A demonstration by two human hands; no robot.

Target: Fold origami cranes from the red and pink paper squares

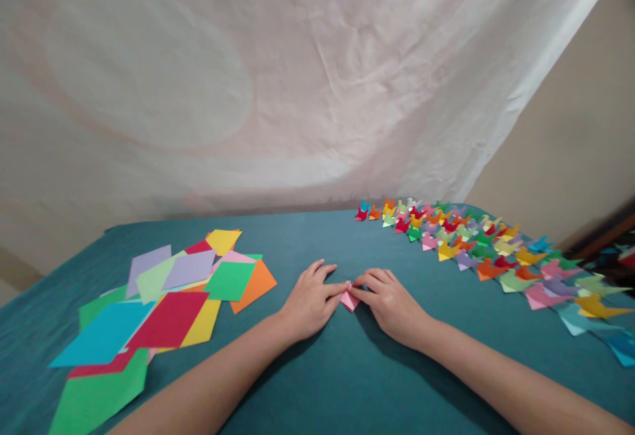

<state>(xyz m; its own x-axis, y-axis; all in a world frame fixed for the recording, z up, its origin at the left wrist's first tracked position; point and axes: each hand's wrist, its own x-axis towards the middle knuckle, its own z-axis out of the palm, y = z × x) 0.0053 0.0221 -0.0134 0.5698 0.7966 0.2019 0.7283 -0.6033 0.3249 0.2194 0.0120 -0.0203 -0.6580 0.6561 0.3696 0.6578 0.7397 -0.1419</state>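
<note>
pink folded paper, one, small: at the middle of the teal-covered surface. my left grip: closed on its upper left edge. my right grip: closed on its upper right (the two nearly meet there). flat coloured sheets, overlapping: to my left. paper birds, many colours, in rows: to my right. pale cloth: hanging beyond.

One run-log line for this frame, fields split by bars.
left hand: touching folded pink paper | right hand: touching same paper | left: overlapping colored sheets | right: many folded paper birds
</note>
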